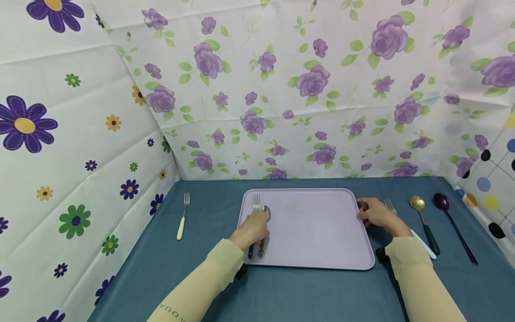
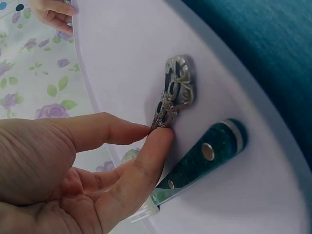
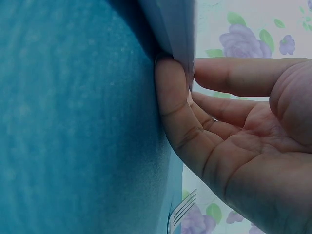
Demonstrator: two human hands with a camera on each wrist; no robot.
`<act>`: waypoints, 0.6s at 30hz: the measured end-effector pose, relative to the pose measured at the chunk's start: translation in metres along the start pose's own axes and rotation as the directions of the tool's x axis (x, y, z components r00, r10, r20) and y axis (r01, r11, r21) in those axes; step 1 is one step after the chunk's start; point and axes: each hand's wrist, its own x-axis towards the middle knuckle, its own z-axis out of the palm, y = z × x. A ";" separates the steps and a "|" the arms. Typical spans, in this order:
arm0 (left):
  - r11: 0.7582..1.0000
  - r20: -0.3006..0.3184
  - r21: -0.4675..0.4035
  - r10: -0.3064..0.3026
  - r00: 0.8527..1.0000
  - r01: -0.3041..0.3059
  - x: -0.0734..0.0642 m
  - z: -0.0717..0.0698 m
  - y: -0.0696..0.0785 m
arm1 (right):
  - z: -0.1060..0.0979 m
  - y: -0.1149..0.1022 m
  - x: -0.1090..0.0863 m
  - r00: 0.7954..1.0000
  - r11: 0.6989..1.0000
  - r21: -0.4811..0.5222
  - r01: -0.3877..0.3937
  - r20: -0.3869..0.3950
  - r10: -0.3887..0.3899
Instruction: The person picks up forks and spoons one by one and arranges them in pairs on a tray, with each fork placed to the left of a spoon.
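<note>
A pale lilac tray lies on the blue-green cloth. Over its left side, my left hand pinches a silver spoon between thumb and index finger. The spoon's ornate openwork handle sticks out past the fingertips in the left wrist view. Beside it on the tray is a fork with a green riveted handle, partly covered by the same hand. My right hand grips the tray's right edge, its thumb on the upper side and a finger tucked beneath the rim.
A fork with a cream handle lies left of the tray. On the right are a fork partly behind the right wrist, a gold spoon with a green handle and a dark purple spoon. Flowered sheets hang behind.
</note>
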 end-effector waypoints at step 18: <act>1.000 -0.001 0.000 0.017 1.000 -0.017 -0.001 -0.002 0.000 | 0.000 -0.003 -0.001 1.000 1.000 0.005 0.000 0.007 0.000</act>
